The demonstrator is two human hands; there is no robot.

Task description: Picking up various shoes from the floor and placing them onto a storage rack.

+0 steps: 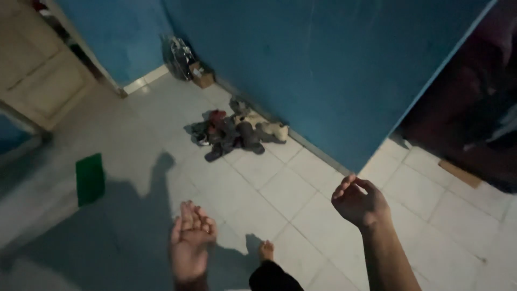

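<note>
Hovering empty over the tiled floor [301, 188]: left hand [189, 245] palm up, right hand [358, 200] loosely curled. Nearest, against the blue wall [334, 70], pile of shoes [234, 133]; probably light, soft, best pinched at heel.

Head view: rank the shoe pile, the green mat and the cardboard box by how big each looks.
1. Shoe pile by the blue wall, largest.
2. Green mat on the tiled floor.
3. Cardboard box, smallest, though it lies farthest from the camera, so its true size is unsure.
</note>
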